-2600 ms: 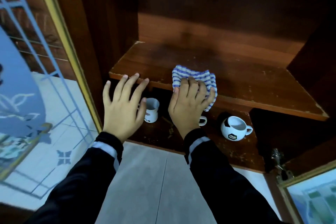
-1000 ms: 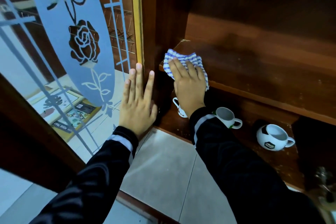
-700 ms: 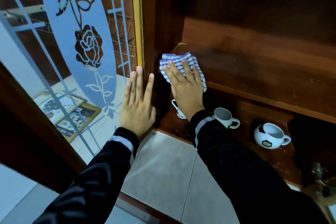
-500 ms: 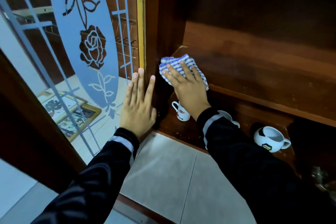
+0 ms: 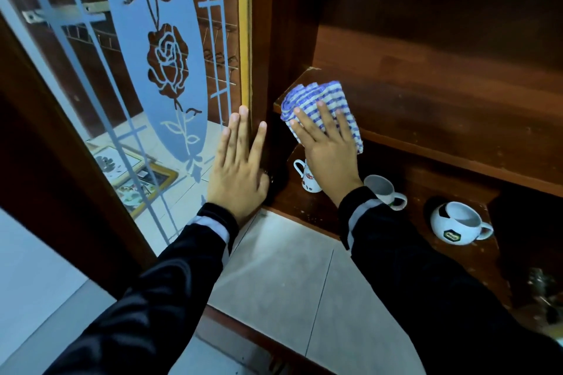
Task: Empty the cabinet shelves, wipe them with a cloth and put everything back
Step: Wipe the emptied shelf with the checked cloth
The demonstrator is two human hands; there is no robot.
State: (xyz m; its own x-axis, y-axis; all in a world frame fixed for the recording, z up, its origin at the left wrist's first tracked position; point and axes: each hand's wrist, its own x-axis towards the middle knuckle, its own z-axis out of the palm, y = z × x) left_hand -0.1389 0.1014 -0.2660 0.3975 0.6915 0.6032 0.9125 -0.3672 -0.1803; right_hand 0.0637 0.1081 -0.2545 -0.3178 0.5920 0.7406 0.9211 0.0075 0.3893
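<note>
Cloth (image 5: 316,94), blue-and-white checked, crumpled under spread right grip (image 5: 327,146) at shelf (image 5: 426,119) corner; left grip (image 5: 237,170) spread.

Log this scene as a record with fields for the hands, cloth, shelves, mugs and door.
left hand: flat, fingers straight, on the cabinet's left front edge
right hand: pressing the cloth, fingers straight
cloth: blue-white checked, front left corner of the upper shelf
mugs: three, upright, on the lower shelf
door: glass, rose pattern, open at left

blk sleeves (image 5: 170,283), grey cuff bands (image 5: 211,230)
</note>
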